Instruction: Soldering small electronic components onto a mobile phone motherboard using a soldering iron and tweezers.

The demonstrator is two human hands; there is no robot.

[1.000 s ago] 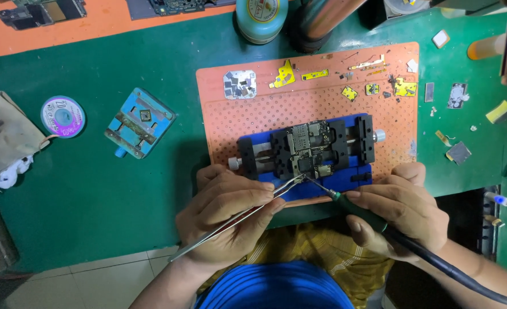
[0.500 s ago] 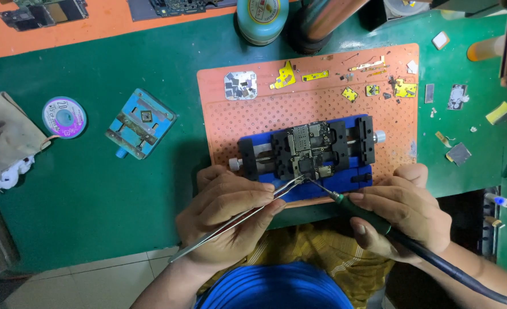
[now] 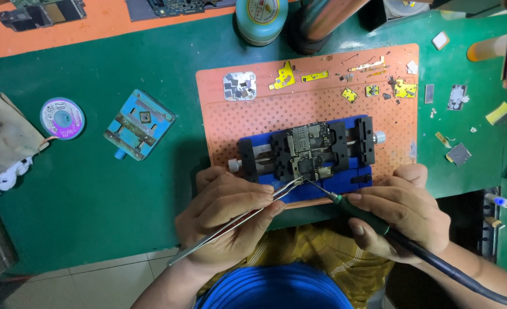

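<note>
A small circuit board (image 3: pixel 307 150) is clamped in a blue holder (image 3: pixel 247 154) on an orange perforated mat (image 3: pixel 236 114). My left hand (image 3: pixel 225 214) grips metal tweezers (image 3: pixel 247 214), their tips touching the board's lower edge. My right hand (image 3: pixel 402 209) holds a green-handled soldering iron (image 3: pixel 365 214) with a black cable; its tip meets the tweezer tips at the board's near edge. Both hands rest at the table's front edge.
A second blue jig (image 3: pixel 139 123) and a roll of solder wick (image 3: pixel 62 118) lie on the green mat to the left. Small yellow and metal parts (image 3: pixel 373 86) are scattered on the orange mat's far side. A round tin (image 3: pixel 259 20) stands at the back. A beige cloth (image 3: pixel 4 140) lies far left.
</note>
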